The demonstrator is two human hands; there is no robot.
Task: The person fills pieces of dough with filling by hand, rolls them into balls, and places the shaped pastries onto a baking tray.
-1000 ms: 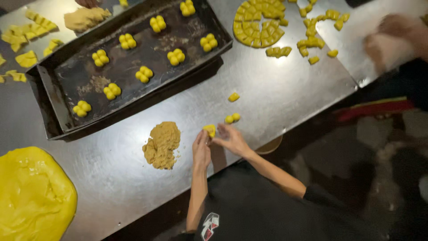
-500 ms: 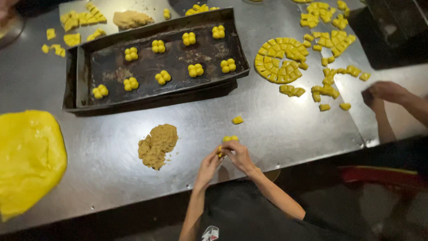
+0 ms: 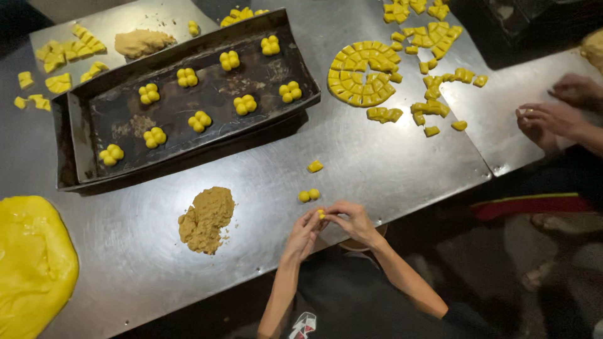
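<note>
While both hands met at the near edge of the steel worktop (image 3: 389, 169), the left hand (image 3: 306, 231) and the right hand (image 3: 352, 220) were closed together on a small yellow dough piece (image 3: 321, 214), pinched between the fingertips so that only a sliver of it showed. Just beyond the hands lay two finished yellow balls (image 3: 308, 195), touching each other, and a little farther out a single cut dough cube (image 3: 315, 166). To the left of the hands sat a loose mound of brown crumbly filling (image 3: 207, 220), and far to the left a big slab of yellow dough (image 3: 31, 263) ran off the worktop's edge. Well beyond the hands stood a dark baking tray (image 3: 81, 135) holding clusters of dough balls (image 3: 198, 122) set apart from one another. Beyond and to the right lay a round disc of dough scored into cubes (image 3: 363, 72), with loose cubes scattered beside it. At the far right, another person's hands (image 3: 553, 116) rested on a neighbouring surface.

To judge from the grip, the piece was being shaped into a ball. It would have gone best with light, even pressure from the fingertips, turning the piece so that no side flattened, and matching it in size to the two balls already lying beside the hands.
</note>
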